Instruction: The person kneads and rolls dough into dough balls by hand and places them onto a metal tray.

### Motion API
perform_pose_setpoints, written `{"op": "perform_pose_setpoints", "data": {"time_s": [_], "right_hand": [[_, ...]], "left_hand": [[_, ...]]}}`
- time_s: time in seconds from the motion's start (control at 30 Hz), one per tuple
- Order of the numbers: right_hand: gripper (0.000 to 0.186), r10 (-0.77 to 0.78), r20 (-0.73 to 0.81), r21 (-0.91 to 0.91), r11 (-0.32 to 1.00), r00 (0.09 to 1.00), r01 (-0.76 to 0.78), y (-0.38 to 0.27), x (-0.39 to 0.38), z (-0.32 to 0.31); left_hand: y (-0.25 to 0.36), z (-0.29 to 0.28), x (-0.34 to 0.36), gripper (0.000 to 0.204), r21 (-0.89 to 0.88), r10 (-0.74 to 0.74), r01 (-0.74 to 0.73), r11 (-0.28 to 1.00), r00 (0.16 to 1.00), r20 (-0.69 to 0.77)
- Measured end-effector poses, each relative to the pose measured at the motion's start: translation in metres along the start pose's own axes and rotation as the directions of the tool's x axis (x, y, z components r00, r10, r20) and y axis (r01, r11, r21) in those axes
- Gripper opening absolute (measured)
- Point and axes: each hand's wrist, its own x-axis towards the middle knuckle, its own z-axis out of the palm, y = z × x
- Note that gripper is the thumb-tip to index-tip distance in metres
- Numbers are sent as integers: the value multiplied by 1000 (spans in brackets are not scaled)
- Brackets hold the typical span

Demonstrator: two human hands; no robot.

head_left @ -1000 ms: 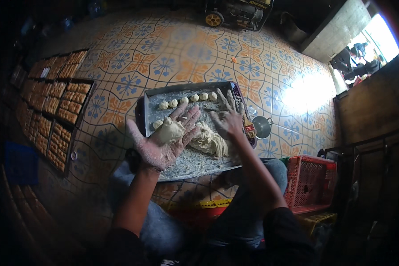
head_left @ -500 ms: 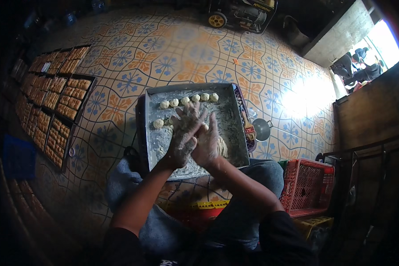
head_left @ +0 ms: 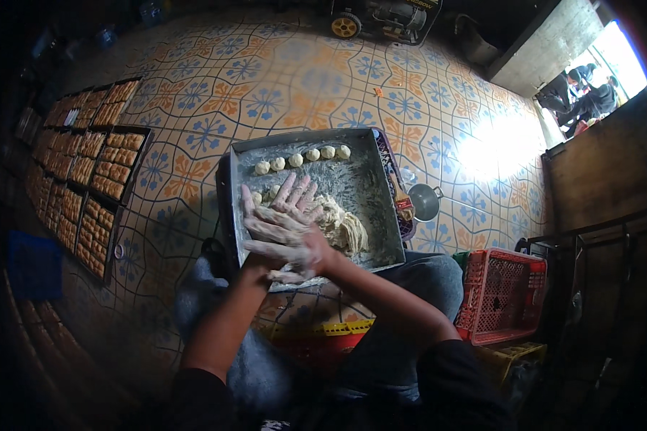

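The right hand [head_left: 286, 237] lay across the left hand [head_left: 296, 192], the two together with fingers outstretched; whether dough sat between them could not be told. Beside them, a soft dough heap [head_left: 343, 228] rested in the metal tray [head_left: 375, 192], below a row of dough balls [head_left: 296, 160].

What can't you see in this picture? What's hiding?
In the head view:
- Whether anything is between the hands: the right hand lies across the left hand.
- How many nearer dough balls there are: the hands may cover some.
- The top of the wheeled machine: cut off by the upper edge.
- What the people at upper right hold: too small.
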Motion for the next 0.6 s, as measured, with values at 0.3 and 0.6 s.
{"op": "perform_pose_setpoints", "data": {"time_s": [0.3,0.6], "right_hand": [[60,92,56,101,990,994,-97,-32,17,-47],[64,150,90,162,973,985,-163,26,28,-22]], "left_hand": [[-11,24,1,128,190,5,-1,982,1000,-21],[-25,-4,-3,127,-41,-110,105,994,980,-166]]}}
